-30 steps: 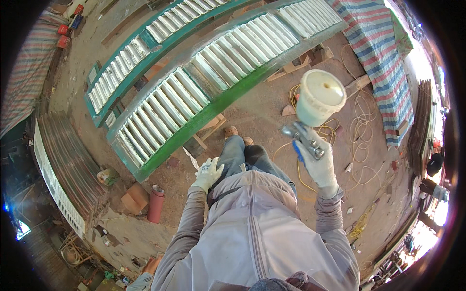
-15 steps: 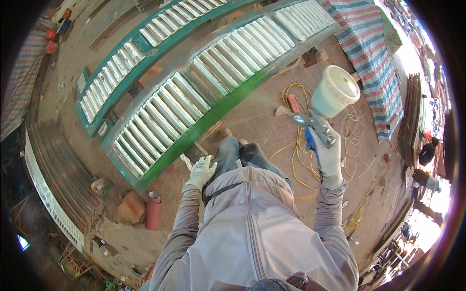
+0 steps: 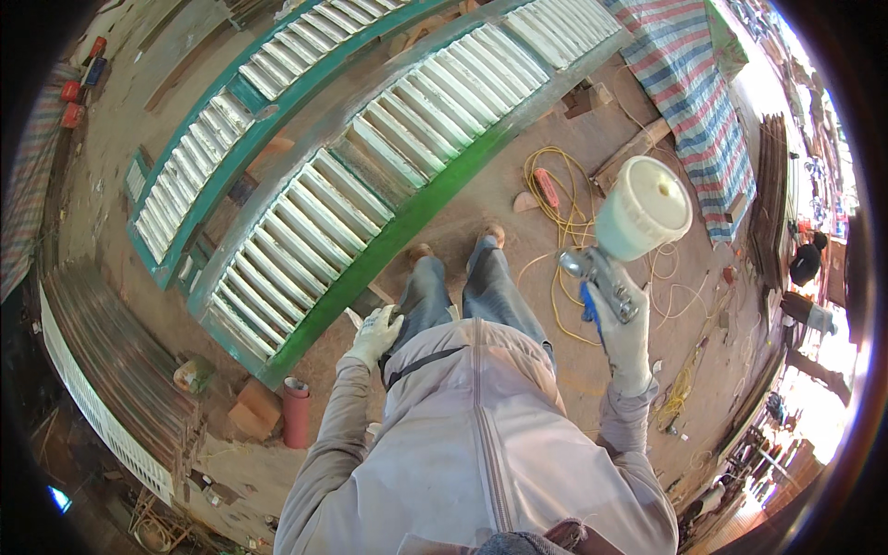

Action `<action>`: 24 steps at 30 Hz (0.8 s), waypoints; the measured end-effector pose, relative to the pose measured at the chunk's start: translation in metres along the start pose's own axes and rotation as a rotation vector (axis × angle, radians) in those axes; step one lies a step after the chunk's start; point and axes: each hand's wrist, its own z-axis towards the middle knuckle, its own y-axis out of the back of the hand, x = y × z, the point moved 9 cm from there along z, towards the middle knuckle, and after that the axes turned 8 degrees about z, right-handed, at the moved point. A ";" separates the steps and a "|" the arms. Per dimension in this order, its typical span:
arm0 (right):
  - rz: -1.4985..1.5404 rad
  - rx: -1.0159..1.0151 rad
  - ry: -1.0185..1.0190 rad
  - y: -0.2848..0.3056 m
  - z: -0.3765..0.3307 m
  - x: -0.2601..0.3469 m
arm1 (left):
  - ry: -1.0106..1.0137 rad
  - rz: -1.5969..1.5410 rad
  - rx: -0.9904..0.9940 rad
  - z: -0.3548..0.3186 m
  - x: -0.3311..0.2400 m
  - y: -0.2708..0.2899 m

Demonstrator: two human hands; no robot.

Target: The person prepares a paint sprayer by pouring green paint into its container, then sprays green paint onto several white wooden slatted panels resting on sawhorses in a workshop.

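**Spray gun [image 3: 601, 274] held in the gloved right hand [image 3: 622, 326]**

The right hand is wrapped around the handle of the metal spray gun, its nozzle end pointing left of the grip. A translucent white plastic paint cup [image 3: 638, 222] with a round lid sits directly above the grip, tilted to the right and holding something pale. A blue part [image 3: 589, 303] shows at the left edge of the grip.

Well apart to the left of the grip, the gloved left hand [image 3: 375, 335] hangs beside the thigh, back upward; whether its fingers hold anything cannot be told.

Ahead and left of the grip stretches a louvred panel [image 3: 416, 199] with white slats and a bright green near edge; the gun is apart from it. A second louvred panel [image 3: 245, 92], teal-framed, lies farther that way. Just beyond the grip, a yellow hose [image 3: 566, 222] lies looped on the floor around a red object [image 3: 547, 187]. Ahead and right hangs a striped tarpaulin [image 3: 684, 102]. A red cylinder [image 3: 296, 416] stands far left of the grip, beside a cardboard box [image 3: 255, 410].
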 end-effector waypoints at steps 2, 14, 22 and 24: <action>0.029 0.085 -0.128 -0.008 -0.005 -0.005 | -0.006 -0.028 -0.008 0.002 0.001 0.001; -0.002 -0.009 0.062 0.056 0.087 -0.004 | 0.113 -0.036 -0.110 0.004 -0.007 0.002; -0.128 -0.134 0.170 0.112 0.131 0.007 | 0.221 -0.056 -0.147 0.010 -0.018 -0.008; -0.148 -0.152 0.250 0.116 0.137 0.013 | 0.218 -0.082 -0.137 0.012 -0.024 -0.013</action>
